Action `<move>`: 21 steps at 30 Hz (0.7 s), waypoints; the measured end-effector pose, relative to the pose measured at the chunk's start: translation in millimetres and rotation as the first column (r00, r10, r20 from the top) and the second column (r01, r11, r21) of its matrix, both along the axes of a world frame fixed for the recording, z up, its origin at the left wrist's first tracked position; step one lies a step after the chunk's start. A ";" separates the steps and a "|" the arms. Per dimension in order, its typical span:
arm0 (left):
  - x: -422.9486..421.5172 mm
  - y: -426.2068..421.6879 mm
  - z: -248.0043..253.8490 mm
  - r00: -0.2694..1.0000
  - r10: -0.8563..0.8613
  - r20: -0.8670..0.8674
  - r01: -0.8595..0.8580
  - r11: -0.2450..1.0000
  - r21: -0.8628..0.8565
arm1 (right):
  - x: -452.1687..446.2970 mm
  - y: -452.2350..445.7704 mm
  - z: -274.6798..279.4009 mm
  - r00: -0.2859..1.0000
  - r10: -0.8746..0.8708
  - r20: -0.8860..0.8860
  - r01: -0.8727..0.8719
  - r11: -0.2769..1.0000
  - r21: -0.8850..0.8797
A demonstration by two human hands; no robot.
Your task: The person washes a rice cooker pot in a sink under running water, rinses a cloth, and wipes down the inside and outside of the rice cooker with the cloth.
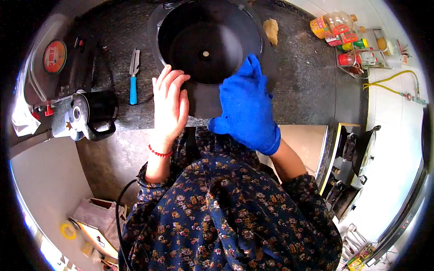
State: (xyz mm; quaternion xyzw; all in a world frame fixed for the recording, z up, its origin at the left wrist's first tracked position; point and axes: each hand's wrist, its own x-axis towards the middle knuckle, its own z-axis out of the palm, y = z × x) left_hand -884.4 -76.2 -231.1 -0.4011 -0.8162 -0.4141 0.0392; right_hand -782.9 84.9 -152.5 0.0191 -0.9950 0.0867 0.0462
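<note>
Dark floral-print clothing [221, 203] is seen nearest the camera, before a round black basin [185, 49] set on the dark-grey worktop [307, 86]. Over the basin's near-left rim the bare left hand [171, 97] is laid, fingers extended, unclenched; its near-right rim is overlapped by the blue-gloved right hand [248, 106], whose grasp cannot be told. Left of the basin, a blue-handled metal tool [133, 86] is placed.

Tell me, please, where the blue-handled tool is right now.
The blue-handled tool lies left of centre in the head view, on the dark countertop, between the black jug and the bare left hand.
</note>
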 end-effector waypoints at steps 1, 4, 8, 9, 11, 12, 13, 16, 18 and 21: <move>0.7 1.8 -0.9 1.000 0.002 -0.004 -0.002 1.000 -0.003 | -1.8 0.3 1.4 0.999 0.041 -0.003 -0.040 0.994 0.098; 1.8 3.9 -0.3 1.000 0.004 -0.008 -0.004 1.000 0.004 | -2.9 -8.6 -8.6 0.992 0.126 0.017 -0.125 0.950 0.285; 2.3 2.9 4.0 1.000 0.008 -0.023 -0.009 0.999 -0.052 | 1.6 0.1 -8.0 0.991 0.131 0.010 -0.130 0.978 0.163; 1.8 2.5 6.4 1.000 0.003 -0.027 -0.005 0.998 -0.065 | 4.3 3.8 -2.8 0.987 0.157 0.037 -0.161 0.966 0.203; 0.1 2.5 8.7 0.999 0.001 -0.035 -0.003 0.997 -0.078 | 8.3 11.0 -2.9 0.994 0.112 0.015 -0.113 0.991 0.074; 0.2 -0.7 9.5 0.999 0.005 -0.036 -0.008 0.997 -0.078 | 10.1 12.3 -0.7 0.996 0.092 0.007 -0.092 0.996 0.012; 1.1 -0.4 8.5 0.999 0.008 -0.035 -0.011 0.997 -0.080 | 14.6 17.3 2.0 0.995 0.084 -0.047 -0.086 0.996 -0.029; 0.7 1.5 5.8 1.000 0.002 -0.030 -0.004 0.998 -0.057 | 29.4 40.1 16.3 0.996 0.069 -0.063 -0.078 0.984 -0.160; 0.3 2.9 4.6 0.999 -0.005 -0.032 0.003 0.999 -0.043 | 30.3 60.4 30.1 0.997 0.061 -0.054 -0.071 0.974 -0.217; 1.5 2.9 6.9 0.999 -0.006 -0.038 0.004 0.998 -0.060 | 13.4 89.7 52.6 0.998 0.012 -0.061 -0.024 0.979 -0.203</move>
